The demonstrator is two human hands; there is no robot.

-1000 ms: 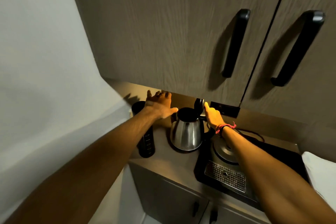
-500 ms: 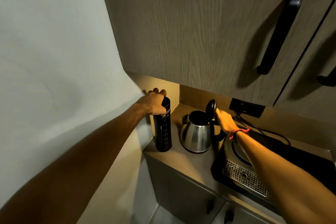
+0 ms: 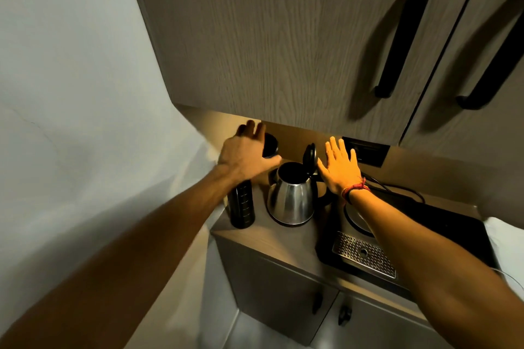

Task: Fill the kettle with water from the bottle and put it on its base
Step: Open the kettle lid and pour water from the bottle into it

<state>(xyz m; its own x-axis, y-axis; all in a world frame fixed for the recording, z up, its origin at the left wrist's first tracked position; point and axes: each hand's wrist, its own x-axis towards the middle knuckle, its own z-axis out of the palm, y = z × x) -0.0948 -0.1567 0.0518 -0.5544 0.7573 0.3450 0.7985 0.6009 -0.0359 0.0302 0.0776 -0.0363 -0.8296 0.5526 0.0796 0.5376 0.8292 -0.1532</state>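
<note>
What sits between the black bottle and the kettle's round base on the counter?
The steel kettle, lid open, stands on the counter between the black bottle and the round base, seen in the head view.

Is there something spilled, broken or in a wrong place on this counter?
Nothing stands out. The kettle stands upright on the counter with its lid open, not yet on its base. The black bottle stands upright beside it under the left hand. No spill is visible.
</note>
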